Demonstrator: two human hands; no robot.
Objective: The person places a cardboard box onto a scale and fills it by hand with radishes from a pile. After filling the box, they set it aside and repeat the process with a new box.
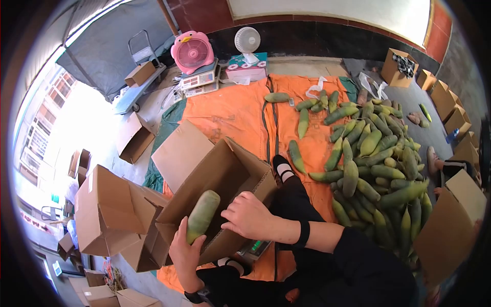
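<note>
Now left hand (185, 253) holds green radish (202, 215) at mouth of box (225, 174). Right hand (250, 215) curls over box rim. Box leans; loose grip, box might tip, green radish might fall out.

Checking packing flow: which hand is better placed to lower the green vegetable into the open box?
Left, probably. The left hand holds the vegetable at the mouth of the box, so it only needs lowering. The right hand is curled on the box rim, steadying it.
</note>
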